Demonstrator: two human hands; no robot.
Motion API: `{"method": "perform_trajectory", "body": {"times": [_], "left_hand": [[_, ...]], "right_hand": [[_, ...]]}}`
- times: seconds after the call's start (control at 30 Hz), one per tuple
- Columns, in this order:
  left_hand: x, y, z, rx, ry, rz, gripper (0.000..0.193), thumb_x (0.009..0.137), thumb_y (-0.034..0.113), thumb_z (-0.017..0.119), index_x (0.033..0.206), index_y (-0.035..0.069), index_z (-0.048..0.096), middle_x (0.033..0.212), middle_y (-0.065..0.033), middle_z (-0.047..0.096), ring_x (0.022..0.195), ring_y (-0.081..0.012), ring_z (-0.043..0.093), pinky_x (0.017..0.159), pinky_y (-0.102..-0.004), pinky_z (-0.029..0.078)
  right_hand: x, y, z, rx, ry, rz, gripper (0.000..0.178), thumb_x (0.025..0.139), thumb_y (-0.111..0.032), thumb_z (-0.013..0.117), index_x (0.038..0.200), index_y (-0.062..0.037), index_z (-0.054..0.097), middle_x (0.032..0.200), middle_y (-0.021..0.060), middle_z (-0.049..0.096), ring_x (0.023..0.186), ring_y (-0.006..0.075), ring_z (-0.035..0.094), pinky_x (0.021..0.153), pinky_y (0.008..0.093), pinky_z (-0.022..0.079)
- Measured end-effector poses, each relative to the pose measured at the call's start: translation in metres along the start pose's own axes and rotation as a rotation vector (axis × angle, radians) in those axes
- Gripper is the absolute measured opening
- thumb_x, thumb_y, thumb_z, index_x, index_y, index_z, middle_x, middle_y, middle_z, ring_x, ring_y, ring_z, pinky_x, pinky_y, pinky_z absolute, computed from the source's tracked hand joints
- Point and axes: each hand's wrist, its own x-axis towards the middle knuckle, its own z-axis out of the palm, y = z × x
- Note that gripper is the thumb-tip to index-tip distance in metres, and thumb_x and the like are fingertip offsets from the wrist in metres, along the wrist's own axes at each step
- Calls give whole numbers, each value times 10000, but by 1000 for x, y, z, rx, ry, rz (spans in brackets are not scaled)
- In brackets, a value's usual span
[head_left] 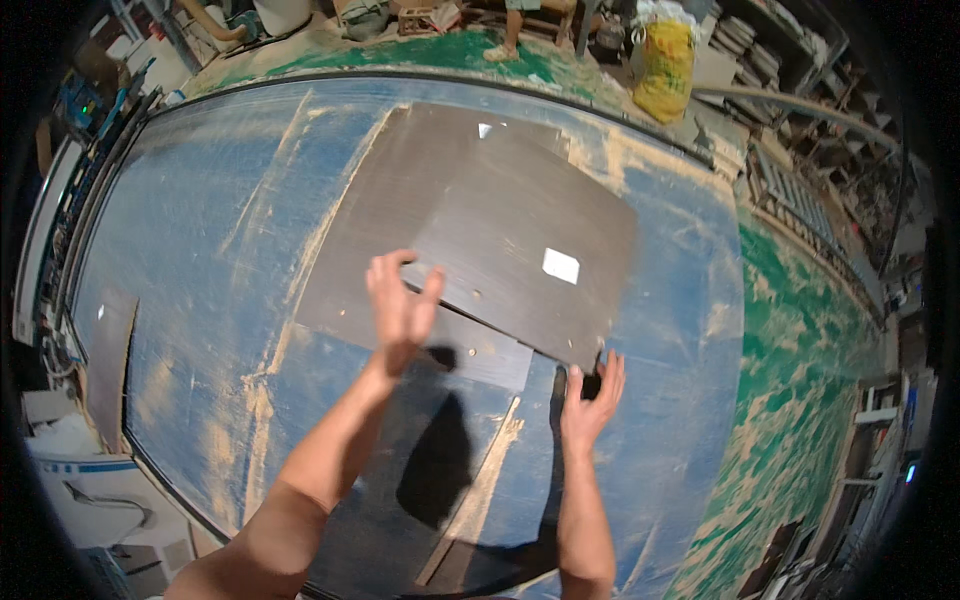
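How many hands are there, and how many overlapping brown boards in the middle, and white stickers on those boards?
Hands (left hand, right hand): 2
Boards (upper board, lower board): 2
White stickers: 2
Total: 6

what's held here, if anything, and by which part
Cannot tell: left hand and right hand are at near corners of the upper brown panel, grip unclear.

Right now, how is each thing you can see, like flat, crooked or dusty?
Upper grey-brown panel: crooked, overlapping the lower one
Lower grey-brown panel: flat, partly covered
White label: face up on the upper panel
Left hand: thumb and fingers apart, at the upper panel's edge
Right hand: thumb and fingers apart, at its near-right corner
Blue tabletop: dusty
Yellow sack: upright, bulging
Green floor: dusty
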Motion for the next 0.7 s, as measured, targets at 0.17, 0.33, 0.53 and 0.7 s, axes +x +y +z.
{"method": "perform_trajectory", "body": {"times": [0.17, 0.33, 0.53, 0.7], "left_hand": [[-6, -65, -50, 243, -20, -365, 370, 752, 268, 628, 1000, 17, 518, 938, -138, 522, 966, -302, 440, 858, -391, 331], [10, -161, -81, 301, -70, -346, 521, 754, 318, 636, 1122, -21, 488, 1074, -211, 520, 1069, -342, 445, 906, -388, 343], [20, -151, -84, 201, -260, -545, 610, 733, 362, 660, 1144, -49, 475, 1115, -259, 517, 1046, -363, 503, 888, -382, 394], [13, -129, -57, 88, -283, -688, 567, 695, 361, 692, 1098, 3, 516, 1128, -195, 514, 1082, -350, 445, 915, -393, 366]], "right_hand": [[4, -7, 12, -102, -386, -552, 589, 760, -276, 627, 1259, -47, 415, 1300, 184, 393, 1228, 357, 328, 1016, 443, 229], [5, -21, 10, -117, -422, -410, 712, 767, -357, 601, 1311, -8, 303, 1303, 163, 396, 1233, 336, 324, 1014, 439, 242], [-5, -57, 39, 92, -433, 153, 620, 766, -355, 611, 1256, -37, 406, 1268, 207, 412, 1174, 336, 383, 978, 409, 297], [-3, -73, 65, -129, -227, 322, 718, 714, -431, 633, 1247, -6, 406, 1239, 242, 426, 1175, 355, 374, 1002, 413, 248]]}}
